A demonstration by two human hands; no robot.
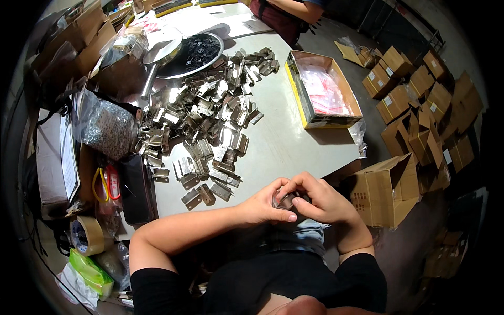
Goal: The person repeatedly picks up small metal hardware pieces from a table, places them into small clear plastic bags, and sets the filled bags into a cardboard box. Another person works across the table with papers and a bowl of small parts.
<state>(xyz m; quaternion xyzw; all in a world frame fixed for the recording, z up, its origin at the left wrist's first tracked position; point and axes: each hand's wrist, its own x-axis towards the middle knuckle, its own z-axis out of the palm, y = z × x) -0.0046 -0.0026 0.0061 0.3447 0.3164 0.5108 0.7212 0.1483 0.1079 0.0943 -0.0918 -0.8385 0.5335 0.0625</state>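
Note:
Close to my body, at the table's near edge, both my hands come together around a small shiny metal piece (285, 201), which looks like a bracket. Fingers hide most of it. My left hand (264, 203) is closed about its left side. From the right, my right hand (321, 199) curls its thumb and forefinger onto the same piece. Beyond my left hand, a heap of bent metal brackets (207, 113) covers the middle of the table, with several lying loose at its near end.
A metal bowl (219, 55) of small black parts stands behind the heap. An open box (295, 97) holds clear red-striped bags (325, 89). A dark phone (137, 188), scissors (100, 185) and tape roll (88, 235) lie left. Cardboard boxes (380, 194) stand right; another person (294, 13) is beyond.

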